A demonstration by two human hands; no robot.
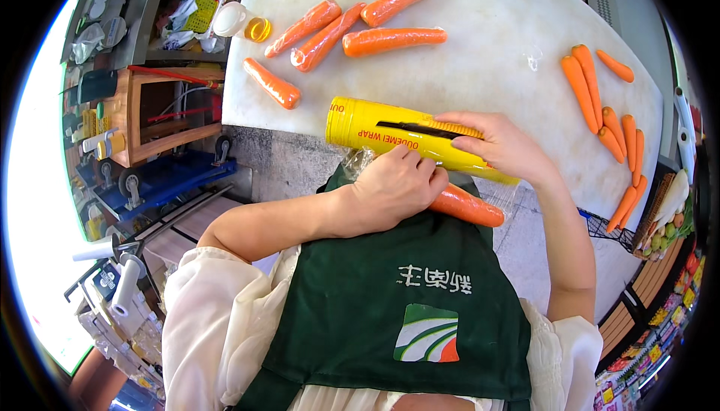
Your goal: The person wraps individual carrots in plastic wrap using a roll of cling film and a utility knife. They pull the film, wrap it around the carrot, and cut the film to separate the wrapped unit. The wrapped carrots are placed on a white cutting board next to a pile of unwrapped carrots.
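My left hand (pixel 396 183) is closed over a carrot (pixel 469 206) and clear film, just below a yellow roll of plastic wrap (pixel 360 121) at the table's near edge. In my right hand (pixel 500 144) is a black cutter with a ridged yellow grip (pixel 455 128), its dark blade part lying along the roll. Clear film hangs around the carrot's right end. Beyond the roll, several film-wrapped carrots (pixel 394 41) lie on the white table (pixel 484 79), one of them apart at the left (pixel 273 83). Several smaller carrots (pixel 582 90), with no film visible on them, lie at the right.
A white-lidded container (pixel 229 19) and a roll of amber tape (pixel 257 29) sit at the table's left edge. A wooden cart (pixel 130 118) and a blue wheeled platform (pixel 169 183) stand at the left. A vegetable basket (pixel 655 214) is at the right, beside store shelves.
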